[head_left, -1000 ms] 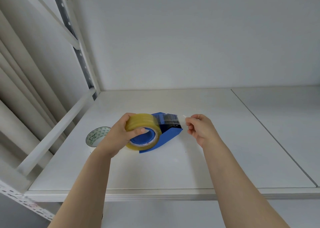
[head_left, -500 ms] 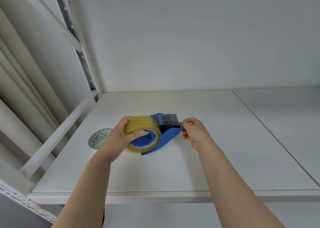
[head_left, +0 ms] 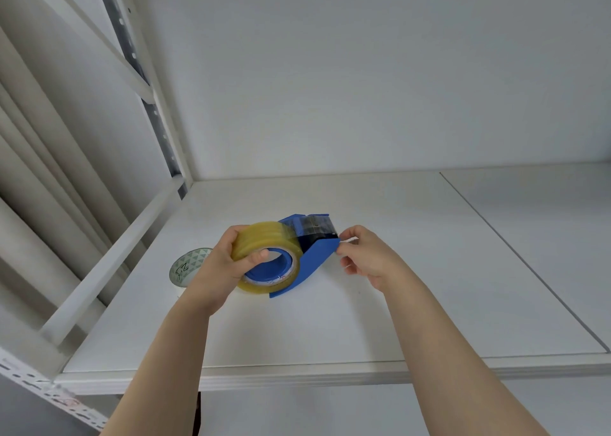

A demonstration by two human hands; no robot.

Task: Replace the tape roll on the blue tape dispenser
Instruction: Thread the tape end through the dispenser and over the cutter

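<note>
The blue tape dispenser (head_left: 315, 258) rests on the white shelf (head_left: 330, 329), its cutter end pointing right. A yellowish clear tape roll (head_left: 264, 240) sits on the dispenser's blue hub. My left hand (head_left: 228, 263) grips that roll from the left, thumb on its front face. A strip of tape runs from the roll across the dispenser's top (head_left: 314, 225) to the cutter. My right hand (head_left: 367, 257) pinches the strip's free end right at the dispenser's tip.
A second tape roll (head_left: 186, 265) with a green triangle pattern lies flat on the shelf, left of my left hand. A white shelf rail (head_left: 109, 263) and a perforated post (head_left: 155, 115) border the left side. A seam (head_left: 515, 253) divides the shelf on the right.
My right hand has moved left and down with the tape end, from a short way off the dispenser to its tip. The left hand kept its grip on the roll.
</note>
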